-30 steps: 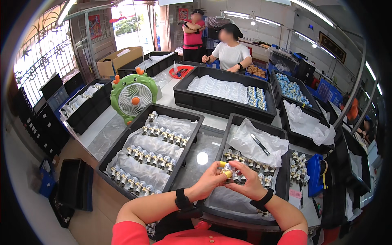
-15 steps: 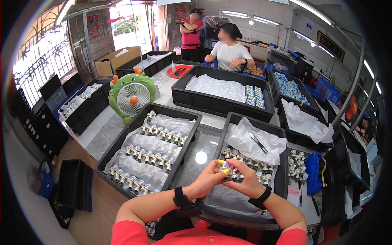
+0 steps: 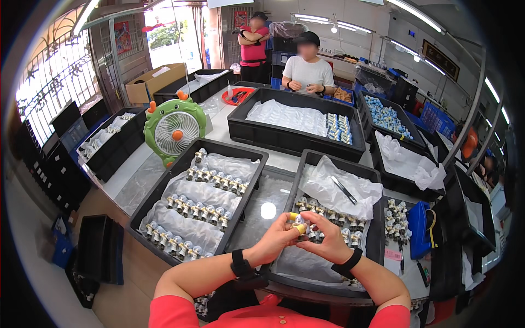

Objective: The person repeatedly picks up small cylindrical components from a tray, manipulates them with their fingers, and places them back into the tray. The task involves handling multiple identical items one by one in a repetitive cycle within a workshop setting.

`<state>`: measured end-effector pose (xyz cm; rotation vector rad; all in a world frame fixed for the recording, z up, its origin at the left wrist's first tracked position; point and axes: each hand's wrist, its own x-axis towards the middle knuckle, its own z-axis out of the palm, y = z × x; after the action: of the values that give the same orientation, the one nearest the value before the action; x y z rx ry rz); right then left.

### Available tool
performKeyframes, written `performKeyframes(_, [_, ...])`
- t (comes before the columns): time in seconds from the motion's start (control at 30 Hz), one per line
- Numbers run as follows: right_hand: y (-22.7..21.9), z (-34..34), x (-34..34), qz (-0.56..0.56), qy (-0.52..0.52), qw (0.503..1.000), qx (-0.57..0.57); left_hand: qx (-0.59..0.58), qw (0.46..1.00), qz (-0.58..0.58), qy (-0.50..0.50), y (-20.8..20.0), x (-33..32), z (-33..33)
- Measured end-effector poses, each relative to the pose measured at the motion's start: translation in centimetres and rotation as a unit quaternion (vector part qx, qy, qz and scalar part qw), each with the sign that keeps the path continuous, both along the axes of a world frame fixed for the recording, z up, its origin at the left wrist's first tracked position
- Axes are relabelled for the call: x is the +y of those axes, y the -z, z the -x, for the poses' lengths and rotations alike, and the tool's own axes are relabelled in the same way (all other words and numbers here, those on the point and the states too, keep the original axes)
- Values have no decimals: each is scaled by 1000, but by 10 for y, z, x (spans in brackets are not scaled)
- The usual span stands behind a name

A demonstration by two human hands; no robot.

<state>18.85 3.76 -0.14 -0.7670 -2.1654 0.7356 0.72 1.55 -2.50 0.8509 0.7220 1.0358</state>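
Observation:
Both hands are raised over the right black tray, holding one small figurine with a whitish-grey head. My left hand, with yellow finger covers on two fingertips, pinches it from the left. My right hand closes on it from the right; its lower part is hidden by fingers. Beneath lie rows of similar figurines on white sheeting. A slim dark pen-like tool rests on the crumpled sheet behind them. In the left black tray, more figurines stand in rows.
A green fan stands behind the left tray. Further back is a large black tray of blue-white figures. At right are loose figurines and a blue box. Two people are across the table, one seated person handling something.
My hands stay nearly in place, with the figurine still between them. The seated person across has turned toward the table and drawn their hands closer together.

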Motion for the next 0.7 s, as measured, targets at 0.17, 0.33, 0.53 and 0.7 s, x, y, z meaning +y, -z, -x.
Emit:
performKeyframes(0.17, [3, -1, 1, -8, -3, 1000, 1, 16, 1000, 10, 19, 0, 1, 3])
performKeyframes(0.33, [3, 1, -4, 13, 5, 1000, 16, -11, 1000, 16, 14, 1, 1, 3])
performKeyframes(0.53, [5, 1, -4, -6, 3, 1000, 17, -21, 1000, 16, 3, -2, -1, 3])
performKeyframes(0.7, [4, 0, -2, -30, 7, 999, 23, -146, 988, 33, 43, 1, 2, 2])
